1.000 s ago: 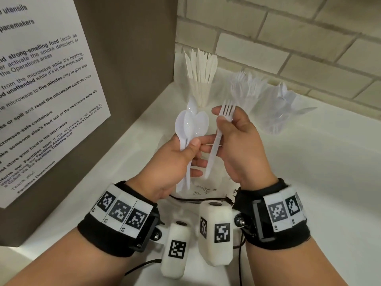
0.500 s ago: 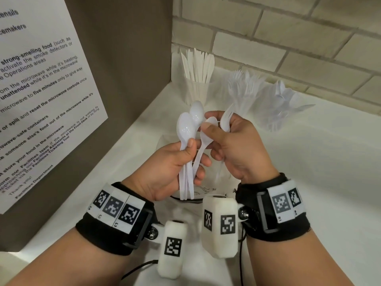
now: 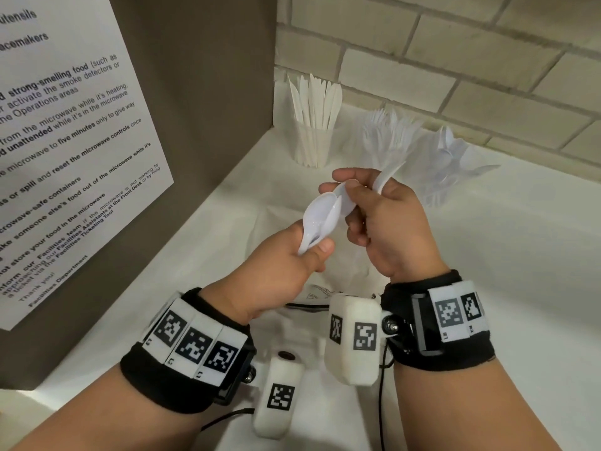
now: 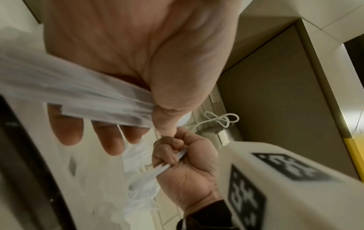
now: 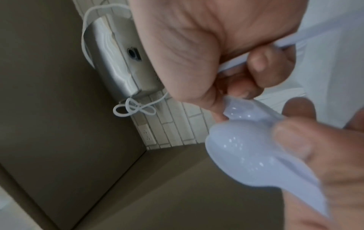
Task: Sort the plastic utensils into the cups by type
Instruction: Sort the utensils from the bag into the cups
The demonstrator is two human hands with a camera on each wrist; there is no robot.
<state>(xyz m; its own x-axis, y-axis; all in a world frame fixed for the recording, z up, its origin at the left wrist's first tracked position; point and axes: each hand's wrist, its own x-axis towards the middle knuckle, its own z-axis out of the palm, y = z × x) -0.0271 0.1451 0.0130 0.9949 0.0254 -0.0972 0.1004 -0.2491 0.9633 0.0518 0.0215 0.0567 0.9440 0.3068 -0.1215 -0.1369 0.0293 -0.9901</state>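
My left hand (image 3: 305,255) grips a bundle of white plastic spoons (image 3: 325,213) by the handles (image 4: 98,101), with the bowls tilted to the right. My right hand (image 3: 374,206) holds a white fork (image 3: 388,177) tucked under its curled fingers, the handle (image 5: 291,41) crossing the palm. Its thumb and forefinger touch the topmost spoon bowl (image 5: 242,110). Three clear cups stand at the back: a knife cup (image 3: 313,141) on the left, a fork cup (image 3: 387,138) in the middle and a spoon cup (image 3: 452,167) on the right.
A brown appliance side with a printed notice (image 3: 74,131) walls off the left. A brick wall (image 3: 455,60) runs behind the cups. A clear plastic bag (image 3: 283,229) lies on the white counter (image 3: 520,255) under my hands.
The spoon bundle has tipped from upright toward the right. My right hand has tucked the fork into its palm and brought thumb and forefinger onto the top spoon's bowl.
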